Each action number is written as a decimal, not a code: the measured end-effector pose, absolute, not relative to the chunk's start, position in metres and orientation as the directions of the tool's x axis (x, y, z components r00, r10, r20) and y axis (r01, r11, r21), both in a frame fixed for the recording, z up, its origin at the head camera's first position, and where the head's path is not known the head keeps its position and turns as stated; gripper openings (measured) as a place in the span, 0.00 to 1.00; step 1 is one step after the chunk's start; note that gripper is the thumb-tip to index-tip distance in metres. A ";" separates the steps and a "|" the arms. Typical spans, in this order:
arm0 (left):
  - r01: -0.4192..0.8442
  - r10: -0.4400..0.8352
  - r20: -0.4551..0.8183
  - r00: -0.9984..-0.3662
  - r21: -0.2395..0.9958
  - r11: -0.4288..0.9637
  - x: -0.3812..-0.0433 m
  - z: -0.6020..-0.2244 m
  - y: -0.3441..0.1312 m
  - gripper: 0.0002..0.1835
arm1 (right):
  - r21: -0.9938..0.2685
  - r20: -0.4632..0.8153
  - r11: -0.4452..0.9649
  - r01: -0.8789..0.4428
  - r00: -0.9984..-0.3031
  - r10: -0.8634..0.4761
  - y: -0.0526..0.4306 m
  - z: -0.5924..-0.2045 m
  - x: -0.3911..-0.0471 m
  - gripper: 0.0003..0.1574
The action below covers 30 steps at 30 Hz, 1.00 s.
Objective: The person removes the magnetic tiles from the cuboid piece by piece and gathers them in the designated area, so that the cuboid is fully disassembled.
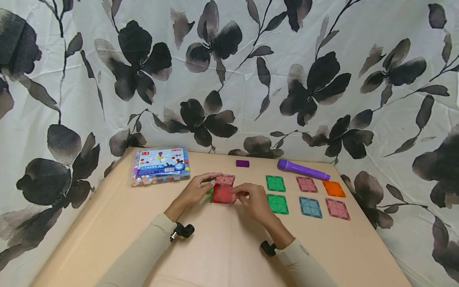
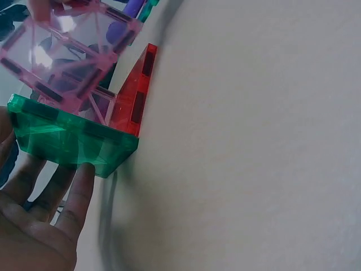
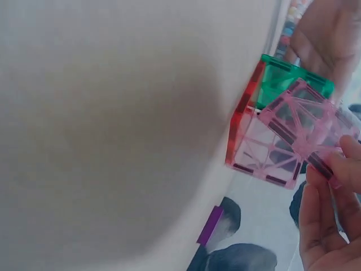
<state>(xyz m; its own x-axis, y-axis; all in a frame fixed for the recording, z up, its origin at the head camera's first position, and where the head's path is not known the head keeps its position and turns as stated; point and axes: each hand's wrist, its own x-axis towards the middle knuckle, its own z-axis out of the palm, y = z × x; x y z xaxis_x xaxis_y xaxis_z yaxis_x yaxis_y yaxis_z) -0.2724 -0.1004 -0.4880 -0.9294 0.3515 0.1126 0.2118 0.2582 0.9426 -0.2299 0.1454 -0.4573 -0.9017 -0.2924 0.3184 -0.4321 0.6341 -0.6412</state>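
Tan table [image 1: 222, 255]: bead-filled plastic box [image 1: 160, 166] sits closed, left hand [image 1: 195, 191] flat against green tile [image 1: 211, 195], right hand [image 1: 254, 201] pinching pink tile [image 1: 225, 180].

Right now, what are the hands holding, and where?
The right hand pinches the pink tile at its edge. The left hand presses straight fingers against the green tile, gripping nothing.

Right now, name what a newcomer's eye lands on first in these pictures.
The two hands at the table's middle: the left hand and the right hand meet on a small structure of magnetic tiles in red, pink and green. To their right, six flat tiles lie in two rows, with a purple pen behind them. A box of coloured beads sits at the back left.
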 end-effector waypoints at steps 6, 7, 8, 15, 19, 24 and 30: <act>0.199 0.338 0.104 -0.936 0.945 0.260 -0.273 -0.489 -0.099 0.21 | -0.818 0.192 0.524 -0.237 -0.971 -0.139 0.166 -0.456 -0.215 0.16; 0.203 0.337 0.108 -0.935 0.944 0.259 -0.272 -0.489 -0.099 0.21 | -0.840 0.164 0.506 -0.198 -0.980 -0.112 0.170 -0.456 -0.212 0.17; 0.206 0.339 0.112 -0.934 0.944 0.257 -0.272 -0.489 -0.099 0.21 | -0.862 0.134 0.481 -0.159 -0.987 -0.087 0.174 -0.455 -0.208 0.18; 0.170 0.336 0.082 -0.938 0.955 0.242 -0.271 -0.487 -0.099 0.21 | -0.933 -0.028 0.357 0.040 -0.999 0.039 0.210 -0.451 -0.179 0.16; 0.167 0.341 0.080 -0.937 0.957 0.236 -0.271 -0.487 -0.099 0.21 | -0.947 -0.082 0.305 0.102 -0.994 0.078 0.234 -0.451 -0.161 0.17; 0.163 0.343 0.077 -0.936 0.960 0.229 -0.271 -0.488 -0.099 0.22 | -0.938 -0.172 0.278 0.207 -0.974 0.145 0.260 -0.454 -0.140 0.19; 0.168 0.341 0.083 -0.936 0.959 0.229 -0.271 -0.489 -0.100 0.21 | -0.880 -0.226 0.375 0.290 -0.952 0.206 0.281 -0.461 -0.123 0.20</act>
<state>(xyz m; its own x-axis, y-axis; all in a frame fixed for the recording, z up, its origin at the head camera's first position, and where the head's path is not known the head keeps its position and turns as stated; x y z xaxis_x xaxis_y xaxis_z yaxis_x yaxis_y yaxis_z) -0.2712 -0.1000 -0.4892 -0.9364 0.3411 0.0829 0.1682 0.2287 0.9589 -0.1227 0.2812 -0.4610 -0.9520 0.2060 -0.2262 0.2904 0.3749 -0.8804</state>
